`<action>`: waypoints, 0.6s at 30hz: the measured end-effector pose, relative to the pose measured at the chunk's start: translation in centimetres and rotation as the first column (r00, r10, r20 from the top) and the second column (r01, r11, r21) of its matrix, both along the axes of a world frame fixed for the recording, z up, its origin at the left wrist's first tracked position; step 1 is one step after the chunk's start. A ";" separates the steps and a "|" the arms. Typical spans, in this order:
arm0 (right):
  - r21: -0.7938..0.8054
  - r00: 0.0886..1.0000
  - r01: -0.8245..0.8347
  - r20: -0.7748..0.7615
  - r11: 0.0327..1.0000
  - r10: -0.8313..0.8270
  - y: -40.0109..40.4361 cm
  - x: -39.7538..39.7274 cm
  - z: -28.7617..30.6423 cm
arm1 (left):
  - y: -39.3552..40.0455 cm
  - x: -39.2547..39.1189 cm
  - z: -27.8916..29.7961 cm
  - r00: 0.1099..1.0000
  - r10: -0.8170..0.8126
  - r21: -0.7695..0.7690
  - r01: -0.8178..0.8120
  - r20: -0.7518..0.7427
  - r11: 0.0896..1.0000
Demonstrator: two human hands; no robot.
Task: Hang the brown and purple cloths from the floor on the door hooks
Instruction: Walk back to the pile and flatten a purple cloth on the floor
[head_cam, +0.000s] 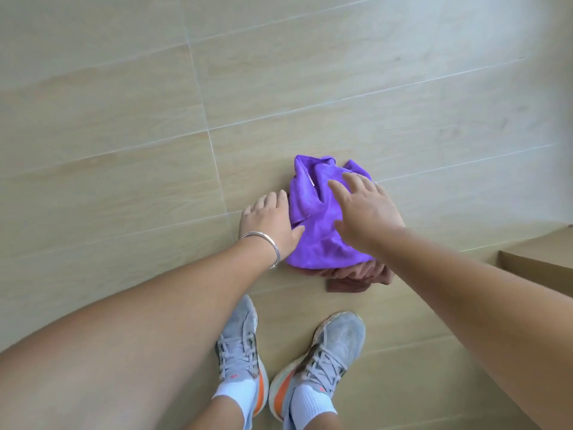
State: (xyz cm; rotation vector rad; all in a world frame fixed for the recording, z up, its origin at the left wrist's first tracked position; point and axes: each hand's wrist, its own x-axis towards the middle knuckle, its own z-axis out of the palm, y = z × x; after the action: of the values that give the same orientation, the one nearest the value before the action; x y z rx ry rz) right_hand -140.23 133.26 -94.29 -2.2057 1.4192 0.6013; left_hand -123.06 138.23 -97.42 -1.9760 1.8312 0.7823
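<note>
Two hands reach crumpled purple cloth.

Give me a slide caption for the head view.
Both hands reach a purple cloth heaped over a brown cloth.

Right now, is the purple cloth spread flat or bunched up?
Bunched up. The purple cloth lies in a crumpled heap with folds, on top of the brown cloth on the floor.

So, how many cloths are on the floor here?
2. The purple cloth lies crumpled on top, under both hands. The brown cloth lies beneath it, showing at its near edge. More could be hidden underneath.
</note>
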 end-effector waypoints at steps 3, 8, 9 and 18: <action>-0.030 0.999 -0.019 -0.032 0.999 0.018 -1.4 0.2 -3.4 | -1.9 -1.2 -3.1 0.999 0.017 -0.024 -0.018 -0.041 1.000; -0.065 0.999 -0.034 -0.036 0.997 0.032 -2.6 0.3 -5.6 | -3.8 -1.7 -5.6 0.998 0.060 0.014 -0.060 -0.015 0.998; -0.059 0.999 -0.032 -0.041 0.998 0.030 -2.6 0.4 -5.4 | -4.0 -1.3 -5.3 0.997 0.070 0.019 -0.069 -0.023 0.997; -0.067 0.999 0.000 -0.037 0.998 -0.002 -3.7 2.5 6.1 | -5.6 3.9 7.2 0.976 0.023 -0.040 -0.032 -0.217 0.999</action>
State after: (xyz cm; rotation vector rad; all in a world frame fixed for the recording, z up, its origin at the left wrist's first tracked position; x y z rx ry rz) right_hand -137.69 129.53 -88.21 -2.2562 1.4789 0.6062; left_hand -119.20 132.66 -90.26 -2.0150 1.9593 1.0108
